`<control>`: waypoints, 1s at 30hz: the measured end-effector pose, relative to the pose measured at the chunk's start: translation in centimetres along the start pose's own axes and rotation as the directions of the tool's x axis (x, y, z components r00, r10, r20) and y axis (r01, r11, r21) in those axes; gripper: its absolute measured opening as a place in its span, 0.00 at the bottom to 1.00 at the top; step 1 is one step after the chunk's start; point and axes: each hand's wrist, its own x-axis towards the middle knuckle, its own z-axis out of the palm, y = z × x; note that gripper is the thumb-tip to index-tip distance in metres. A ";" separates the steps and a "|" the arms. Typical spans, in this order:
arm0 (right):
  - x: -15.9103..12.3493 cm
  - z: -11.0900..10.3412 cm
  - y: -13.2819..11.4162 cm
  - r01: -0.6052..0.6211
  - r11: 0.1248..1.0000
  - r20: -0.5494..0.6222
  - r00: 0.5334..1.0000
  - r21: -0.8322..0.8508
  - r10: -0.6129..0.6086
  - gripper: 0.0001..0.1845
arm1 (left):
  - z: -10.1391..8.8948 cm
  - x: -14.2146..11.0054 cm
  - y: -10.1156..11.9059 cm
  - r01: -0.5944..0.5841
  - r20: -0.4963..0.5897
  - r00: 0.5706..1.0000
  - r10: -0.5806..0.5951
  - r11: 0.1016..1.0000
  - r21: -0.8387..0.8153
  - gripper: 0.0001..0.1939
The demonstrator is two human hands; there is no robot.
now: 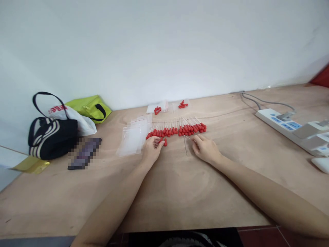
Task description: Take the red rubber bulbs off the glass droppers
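Observation:
A row of glass droppers with red rubber bulbs [180, 129] lies across the wooden table [180, 185]. My left hand [152, 148] rests palm down just in front of the row's left end, fingers curled over a red bulb [165, 142]. My right hand [205, 146] lies to the right, its fingers pinched on a thin clear glass tube [185, 144] that lies on the table. A stack of small clear zip bags [133, 138] sits left of my left hand.
Two filled bags with red bulbs [169, 105] lie near the wall. A black striped bag [50, 135], a white bag and a green pouch [89, 107] stand at the left. A white power strip [285, 126] with cable lies at the right.

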 end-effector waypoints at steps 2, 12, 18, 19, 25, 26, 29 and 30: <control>0.1 0.1 -0.5 -0.011 0.999 0.035 0.999 -0.036 0.012 0.09 | 0.0 0.0 0.3 0.015 0.027 1.000 -0.015 1.000 -0.020 0.09; 0.1 -0.2 -1.6 0.069 0.998 0.168 0.984 -0.003 -0.067 0.14 | -0.4 0.4 -0.2 -0.109 -0.017 0.994 0.111 0.988 0.112 0.07; 0.4 -0.5 -1.7 0.092 0.994 0.215 0.971 0.057 -0.102 0.20 | -0.3 2.6 1.2 -0.250 0.085 0.968 0.235 0.913 0.322 0.08; 0.4 -0.6 -1.6 0.088 0.994 0.221 0.970 0.072 -0.102 0.21 | -0.2 3.0 1.5 -0.250 0.109 0.968 0.225 0.901 0.355 0.09; 0.3 -0.3 -0.4 0.000 0.965 0.137 0.990 0.261 -0.037 0.15 | 0.6 4.9 2.7 -0.288 0.284 0.943 0.171 0.848 0.445 0.14; 0.4 -0.1 -0.1 -0.008 0.957 0.105 0.994 0.289 -0.024 0.15 | 0.7 5.1 2.8 -0.298 0.302 0.938 0.171 0.845 0.445 0.15; 0.6 0.4 0.9 -0.021 0.940 0.027 1.000 0.340 0.013 0.13 | 0.9 5.2 2.9 -0.307 0.283 0.940 0.193 0.839 0.449 0.13; 0.6 0.5 1.1 -0.024 0.937 0.009 1.000 0.348 0.023 0.13 | 1.1 5.2 2.9 -0.307 0.265 0.942 0.203 0.839 0.449 0.10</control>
